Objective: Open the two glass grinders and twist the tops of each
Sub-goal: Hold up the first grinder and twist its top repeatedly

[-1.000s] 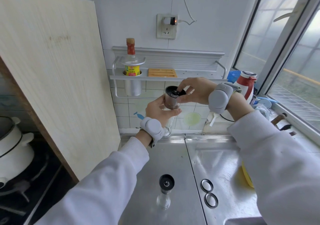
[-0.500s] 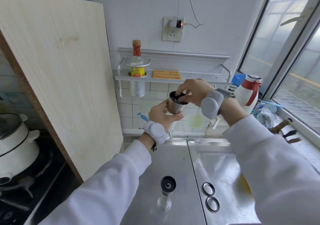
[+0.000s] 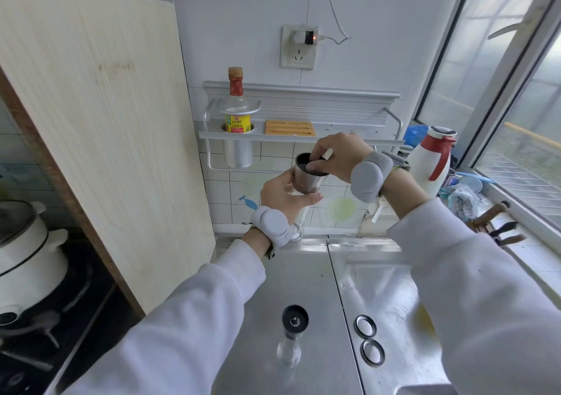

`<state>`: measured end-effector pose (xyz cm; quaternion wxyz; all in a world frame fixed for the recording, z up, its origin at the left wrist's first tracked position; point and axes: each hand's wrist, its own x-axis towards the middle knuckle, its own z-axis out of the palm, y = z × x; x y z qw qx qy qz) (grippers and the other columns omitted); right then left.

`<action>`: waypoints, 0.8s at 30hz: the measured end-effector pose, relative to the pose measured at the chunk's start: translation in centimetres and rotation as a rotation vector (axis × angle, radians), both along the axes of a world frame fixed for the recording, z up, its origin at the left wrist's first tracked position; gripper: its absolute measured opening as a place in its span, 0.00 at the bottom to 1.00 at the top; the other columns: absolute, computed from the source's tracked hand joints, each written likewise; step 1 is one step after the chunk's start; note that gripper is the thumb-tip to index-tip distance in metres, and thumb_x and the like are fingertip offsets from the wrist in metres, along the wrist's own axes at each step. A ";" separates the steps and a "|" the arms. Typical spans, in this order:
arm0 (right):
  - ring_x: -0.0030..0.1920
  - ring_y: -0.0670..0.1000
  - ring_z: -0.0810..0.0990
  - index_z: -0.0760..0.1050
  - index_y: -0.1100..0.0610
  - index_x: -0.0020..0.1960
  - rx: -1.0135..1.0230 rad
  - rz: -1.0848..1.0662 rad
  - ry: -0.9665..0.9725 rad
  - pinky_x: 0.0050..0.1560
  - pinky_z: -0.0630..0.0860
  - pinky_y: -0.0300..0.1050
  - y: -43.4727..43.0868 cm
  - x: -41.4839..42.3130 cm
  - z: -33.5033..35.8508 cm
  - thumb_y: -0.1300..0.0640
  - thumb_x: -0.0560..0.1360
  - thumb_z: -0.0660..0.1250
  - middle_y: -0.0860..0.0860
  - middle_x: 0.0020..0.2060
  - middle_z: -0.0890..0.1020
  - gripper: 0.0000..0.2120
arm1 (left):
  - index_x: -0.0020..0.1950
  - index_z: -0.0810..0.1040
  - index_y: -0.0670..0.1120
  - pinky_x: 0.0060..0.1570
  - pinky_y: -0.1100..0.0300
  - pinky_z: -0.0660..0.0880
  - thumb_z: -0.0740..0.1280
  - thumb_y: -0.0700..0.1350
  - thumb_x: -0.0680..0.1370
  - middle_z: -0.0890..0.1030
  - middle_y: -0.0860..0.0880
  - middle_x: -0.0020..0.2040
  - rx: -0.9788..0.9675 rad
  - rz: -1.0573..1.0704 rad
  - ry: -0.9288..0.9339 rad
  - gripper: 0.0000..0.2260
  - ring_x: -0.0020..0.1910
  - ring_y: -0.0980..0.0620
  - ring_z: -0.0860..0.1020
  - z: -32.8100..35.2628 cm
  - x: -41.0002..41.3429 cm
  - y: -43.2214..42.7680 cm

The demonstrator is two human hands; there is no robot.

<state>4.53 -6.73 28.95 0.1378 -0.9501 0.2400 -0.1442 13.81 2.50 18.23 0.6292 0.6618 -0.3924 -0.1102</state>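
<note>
I hold one glass grinder (image 3: 308, 179) up in front of the wall tiles. My left hand (image 3: 283, 195) wraps its clear glass body below the steel collar. My right hand (image 3: 337, 154) comes from above, with fingertips pinching the black top inside the steel rim. The second grinder (image 3: 293, 338) stands upright on the steel counter near me, with a black top and clear glass body; no hand touches it. Two round caps (image 3: 368, 338) lie flat on the counter to its right.
A large wooden board (image 3: 91, 127) leans at the left. A white pot (image 3: 27, 258) sits on the stove beyond it. On the wall rack (image 3: 303, 135) stands a bottle (image 3: 236, 103). A white and red thermos (image 3: 434, 158) and clutter fill the window sill at right.
My right hand's fingers have shifted around the black top of the held grinder, and both hands with the grinder have stayed at about the same height. The counter grinder has not moved.
</note>
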 end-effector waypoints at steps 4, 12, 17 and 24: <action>0.36 0.39 0.74 0.81 0.49 0.51 0.066 0.063 0.006 0.37 0.66 0.31 -0.1 -0.4 0.4 0.58 0.73 0.69 0.36 0.34 0.74 0.08 | 0.49 0.79 0.52 0.43 0.77 0.71 0.79 0.45 0.64 0.83 0.54 0.43 0.000 0.000 0.005 0.17 0.47 0.53 0.79 -0.1 0.1 -0.1; 0.44 0.49 0.75 0.79 0.52 0.50 -0.040 -0.013 0.025 0.44 0.71 0.41 0.2 0.1 -0.2 0.50 0.73 0.68 0.47 0.43 0.77 0.09 | 0.50 0.80 0.53 0.50 0.64 0.73 0.78 0.44 0.64 0.83 0.54 0.44 0.001 -0.029 0.013 0.17 0.46 0.53 0.79 -0.2 0.2 0.0; 0.36 0.43 0.74 0.80 0.50 0.51 0.059 0.052 -0.009 0.35 0.65 0.30 0.0 -0.5 0.1 0.58 0.74 0.68 0.37 0.33 0.74 0.08 | 0.49 0.79 0.52 0.43 0.78 0.70 0.78 0.42 0.65 0.81 0.58 0.40 -0.015 -0.051 0.025 0.16 0.42 0.62 0.77 -0.1 0.2 0.2; 0.45 0.49 0.75 0.81 0.52 0.48 0.008 -0.025 -0.031 0.42 0.69 0.40 0.1 0.0 -0.3 0.49 0.71 0.70 0.48 0.39 0.78 0.08 | 0.51 0.80 0.52 0.53 0.61 0.75 0.79 0.45 0.64 0.84 0.52 0.45 -0.014 -0.045 0.010 0.17 0.50 0.49 0.80 -0.4 0.5 0.0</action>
